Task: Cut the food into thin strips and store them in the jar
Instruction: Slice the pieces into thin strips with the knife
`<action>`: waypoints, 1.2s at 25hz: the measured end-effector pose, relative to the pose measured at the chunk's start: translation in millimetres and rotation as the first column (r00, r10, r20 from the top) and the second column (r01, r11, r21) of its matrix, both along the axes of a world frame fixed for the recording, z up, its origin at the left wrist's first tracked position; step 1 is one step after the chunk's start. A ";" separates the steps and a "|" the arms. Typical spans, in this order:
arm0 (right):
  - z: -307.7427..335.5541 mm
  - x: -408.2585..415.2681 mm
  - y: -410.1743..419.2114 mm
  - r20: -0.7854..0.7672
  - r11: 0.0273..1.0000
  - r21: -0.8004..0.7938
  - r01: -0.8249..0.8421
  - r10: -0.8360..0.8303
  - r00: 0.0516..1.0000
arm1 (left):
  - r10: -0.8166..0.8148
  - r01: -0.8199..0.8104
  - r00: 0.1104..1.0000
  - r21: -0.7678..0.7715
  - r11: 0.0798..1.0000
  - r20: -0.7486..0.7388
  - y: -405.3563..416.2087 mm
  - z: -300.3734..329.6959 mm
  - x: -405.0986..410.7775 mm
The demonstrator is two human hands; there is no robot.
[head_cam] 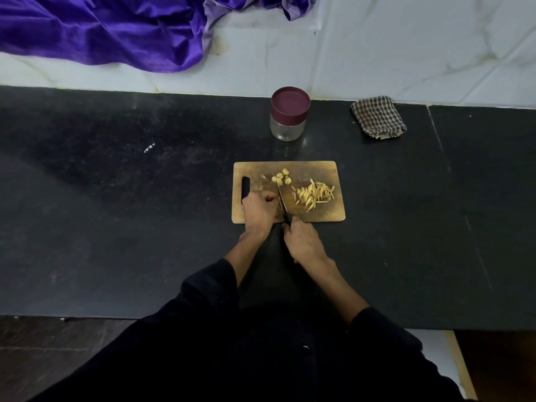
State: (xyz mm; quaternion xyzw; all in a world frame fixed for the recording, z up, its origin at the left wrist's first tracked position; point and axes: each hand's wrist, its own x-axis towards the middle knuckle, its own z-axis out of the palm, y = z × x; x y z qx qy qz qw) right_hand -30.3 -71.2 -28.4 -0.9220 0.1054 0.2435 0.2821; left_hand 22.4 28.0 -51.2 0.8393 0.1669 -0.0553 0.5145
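- The right hand (303,243) is wrapped round the dark handle of a knife (282,203), at the near edge of the wooden cutting board (330,169).
- The knife blade runs away from the person across the board, its tip reaching the small pale chunks (281,178) near the board's far side.
- The left hand (259,211) lies knuckles up on the board just left of the blade, fingers curled down close against it; whatever they press or hold beneath is hidden, so I cannot tell if they grip a piece.
- The uncut chunks sit in a loose cluster just beyond the left hand's fingers, toward the board's far edge.
- Right of the blade lies a heap of thin yellowish strips (314,194), spread over the right half of the board and clear of both hands.
- The board rests flat on a black stone counter (116,227), its handle slot at the left end, partly covered by the left hand.
- The jar (288,116), clear glass with a maroon lid on top, stands upright on the counter beyond the board, apart from it.
- A folded checked cloth (378,117) lies to the right of the jar, near the pale wall tiles.
- Purple satin fabric (101,27) is bunched at the far left above the counter.
- Dark sleeves cover both forearms partway.
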 end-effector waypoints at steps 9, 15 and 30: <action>-4.5 -12.9 -3.8 -0.078 0.999 -0.033 -0.005 0.003 0.997 | 0.015 -0.016 1.000 0.013 1.000 0.012 -1.1 3.3 -1.7; -4.7 -13.4 -19.4 -0.057 0.994 -0.004 0.112 -0.112 0.992 | 0.011 -0.011 1.000 0.012 1.000 0.003 -1.1 6.0 -2.3; 4.9 -12.8 -7.3 0.082 0.996 0.091 0.025 -0.032 0.996 | -0.011 0.010 0.999 0.022 1.000 0.034 1.9 -0.9 -2.4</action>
